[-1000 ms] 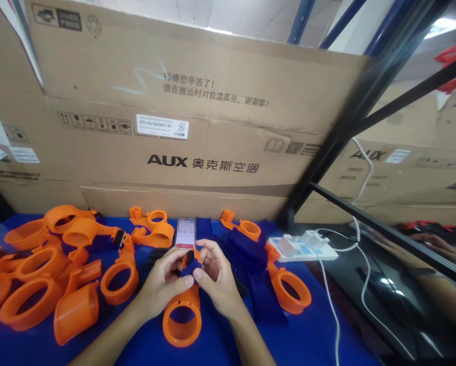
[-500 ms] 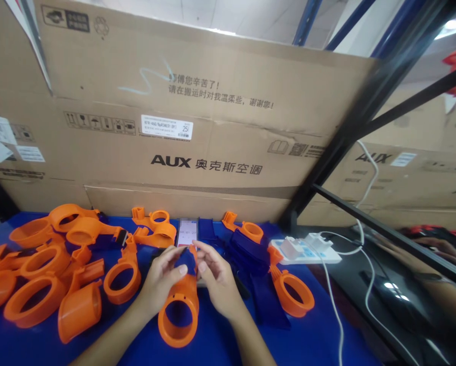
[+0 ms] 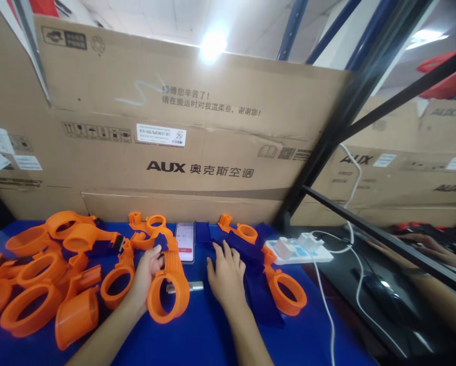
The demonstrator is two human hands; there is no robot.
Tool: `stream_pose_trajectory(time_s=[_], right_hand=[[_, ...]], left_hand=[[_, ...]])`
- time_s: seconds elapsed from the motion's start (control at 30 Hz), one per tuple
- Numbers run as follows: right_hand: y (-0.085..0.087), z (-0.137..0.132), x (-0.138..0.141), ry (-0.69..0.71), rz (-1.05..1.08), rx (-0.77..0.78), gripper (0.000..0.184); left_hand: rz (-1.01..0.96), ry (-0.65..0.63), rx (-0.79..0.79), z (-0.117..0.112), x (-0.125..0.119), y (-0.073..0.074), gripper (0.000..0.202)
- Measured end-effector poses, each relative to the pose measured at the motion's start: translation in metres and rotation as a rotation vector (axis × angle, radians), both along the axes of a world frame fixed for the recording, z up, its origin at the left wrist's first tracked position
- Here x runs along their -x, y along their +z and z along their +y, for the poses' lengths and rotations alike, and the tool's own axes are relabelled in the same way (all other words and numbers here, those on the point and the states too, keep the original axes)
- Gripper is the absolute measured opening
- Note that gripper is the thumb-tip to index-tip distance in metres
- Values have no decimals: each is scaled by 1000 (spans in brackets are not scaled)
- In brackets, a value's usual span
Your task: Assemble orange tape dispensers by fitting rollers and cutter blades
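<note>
My left hand (image 3: 146,274) grips an orange plastic ring holder (image 3: 177,269) by its upper arm, its large ring hanging toward me. A dark blue piece (image 3: 161,240) shows at the holder's top, by my fingertips. To the right, my right hand (image 3: 227,277) reaches palm down with its fingers apart, beside dark blue strips (image 3: 264,300). Whether its fingertips touch the strips I cannot tell. A flat silvery piece (image 3: 196,286) lies on the blue surface between my hands, partly behind the ring. Just beyond stands a phone (image 3: 185,239) with a lit screen.
Several orange ring holders (image 3: 30,310) are heaped at the left. Another orange ring holder (image 3: 287,292) lies right of the strips, near a white power strip (image 3: 302,250) with cables. A large cardboard box (image 3: 197,127) walls off the back. Another person's arm (image 3: 437,284) is at far right.
My right hand has let go of the orange holder and moved right, its fingers spreading near the dark blue strips. My left hand has carried the holder a little left, uncovering the phone and silvery piece.
</note>
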State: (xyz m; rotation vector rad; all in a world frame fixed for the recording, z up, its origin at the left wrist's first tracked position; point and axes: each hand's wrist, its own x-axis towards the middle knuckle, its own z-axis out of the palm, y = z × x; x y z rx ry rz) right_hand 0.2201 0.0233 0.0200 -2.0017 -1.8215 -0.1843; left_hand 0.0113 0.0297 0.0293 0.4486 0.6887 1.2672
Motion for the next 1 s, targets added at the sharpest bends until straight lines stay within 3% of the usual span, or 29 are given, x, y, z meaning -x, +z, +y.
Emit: stream_pose_trajectory(time_s=[0.27,0.73,1.0], right_hand=[[11,4,-22,-286,-27,-124,34],[10,8,-36,-234,198,-167,23],[6,10,-38,-289,124,-128,27]], left_hand=[[24,-3,-43,-3,-2,5,45],[53,-15,-52,0,-2,2,41],[46,-39,-53,-5,-4,4,45]])
